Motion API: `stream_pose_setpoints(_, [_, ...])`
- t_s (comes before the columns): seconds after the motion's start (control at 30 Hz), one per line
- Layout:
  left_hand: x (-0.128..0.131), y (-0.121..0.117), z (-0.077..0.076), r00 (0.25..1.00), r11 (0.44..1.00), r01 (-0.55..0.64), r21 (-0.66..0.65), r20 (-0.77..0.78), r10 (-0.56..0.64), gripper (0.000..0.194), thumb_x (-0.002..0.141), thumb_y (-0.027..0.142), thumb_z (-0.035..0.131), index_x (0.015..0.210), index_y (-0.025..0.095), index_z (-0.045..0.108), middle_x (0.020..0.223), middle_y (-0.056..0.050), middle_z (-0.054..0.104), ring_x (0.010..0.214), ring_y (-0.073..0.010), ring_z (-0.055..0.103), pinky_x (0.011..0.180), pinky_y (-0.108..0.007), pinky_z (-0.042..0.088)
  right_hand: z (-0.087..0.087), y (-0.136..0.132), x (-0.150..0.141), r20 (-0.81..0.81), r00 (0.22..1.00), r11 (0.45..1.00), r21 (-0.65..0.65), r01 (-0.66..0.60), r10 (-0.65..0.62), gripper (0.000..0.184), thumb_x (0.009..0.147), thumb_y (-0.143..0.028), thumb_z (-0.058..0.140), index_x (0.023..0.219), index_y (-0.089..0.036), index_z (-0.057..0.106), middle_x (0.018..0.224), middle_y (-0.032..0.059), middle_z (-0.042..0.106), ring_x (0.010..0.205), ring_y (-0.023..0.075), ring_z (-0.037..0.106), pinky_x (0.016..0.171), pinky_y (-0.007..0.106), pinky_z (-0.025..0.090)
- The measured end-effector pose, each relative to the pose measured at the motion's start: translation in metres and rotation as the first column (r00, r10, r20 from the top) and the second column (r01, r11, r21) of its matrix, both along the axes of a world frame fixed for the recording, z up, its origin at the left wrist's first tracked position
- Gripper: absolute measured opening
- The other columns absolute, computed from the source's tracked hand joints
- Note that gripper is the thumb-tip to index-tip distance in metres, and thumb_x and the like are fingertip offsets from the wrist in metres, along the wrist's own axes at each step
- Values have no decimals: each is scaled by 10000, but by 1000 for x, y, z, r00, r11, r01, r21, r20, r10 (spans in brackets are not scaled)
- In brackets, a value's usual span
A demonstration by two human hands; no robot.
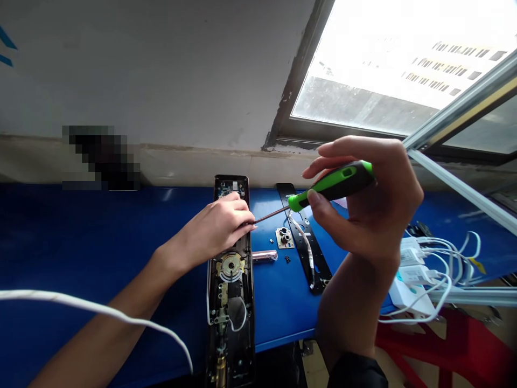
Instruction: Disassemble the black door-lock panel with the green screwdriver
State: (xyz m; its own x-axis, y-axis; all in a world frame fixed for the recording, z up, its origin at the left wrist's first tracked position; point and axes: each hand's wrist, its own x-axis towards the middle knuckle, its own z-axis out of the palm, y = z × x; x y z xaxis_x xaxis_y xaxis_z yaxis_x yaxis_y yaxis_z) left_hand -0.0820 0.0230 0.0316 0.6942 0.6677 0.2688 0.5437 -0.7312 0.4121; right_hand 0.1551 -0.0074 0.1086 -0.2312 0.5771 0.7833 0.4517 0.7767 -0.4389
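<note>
Across the middle of the frame, on the blue table [52, 231], your left grip [214, 226] lies curled over the upper end of the dark electronic door-lock panel [231, 302]. The panel lies lengthwise, with a circuit board showing at its top and a brass spindle plate lower down. The hand covers it without clearly clamping it, so you cannot tell how firm that hold is. At centre right, your right grip [367, 207] is closed around a green-and-black screwdriver [335, 183], whose thin shaft reaches left until its tip sits just beside your left grip. The panel looks stiff and fairly heavy, so take it by its long edges, clear of the board and thin wires, which seem fragile. To its right lie a black mounting plate [319, 269] with a white wire [307, 245], a small bracket [284, 237] and tiny screws [287, 259]. White chargers [412, 264] sit at far right.
</note>
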Motion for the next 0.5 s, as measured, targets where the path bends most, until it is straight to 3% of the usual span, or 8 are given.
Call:
stream_pose_setpoints(0.13, [5,-4,-2,1000,1000,10,-14,-13,-10,216,1059,282,571,1026,171,753,1011,-66,716,991,-220,608,847,-357,529,8,-7,16,101,995,993,-114,35,-24,439,803,-142,710,1196,-330,657,1004,32,723,907,251,729,749,426,624])
stream_pose_setpoints(0.23, [12,-8,0,999,999,30,-39,-21,-31,194,1054,215,562,999,168,742,968,-54,708,953,-202,604,803,-331,507,12,-10,29,271,962,964,-252,81,-10,492,802,-94,680,1250,-294,643,974,16,723,845,203,707,788,394,605])
stream_pose_setpoints(0.3, [20,-9,2,998,997,41,-73,-49,-45,195,1043,172,559,952,165,731,933,-50,698,932,-194,602,771,-314,485,13,-8,37,381,924,950,-284,129,-12,506,789,-85,665,1267,-250,648,909,0,726,765,166,684,736,353,578])
stream_pose_setpoints(0.5, [63,9,-2,943,986,126,-111,-296,-154,223,937,84,571,761,168,679,798,-49,649,741,-176,563,634,-304,361,10,-4,51,476,879,897,-388,210,1,516,794,-108,647,1302,-200,647,847,-22,731,687,116,615,648,294,495])
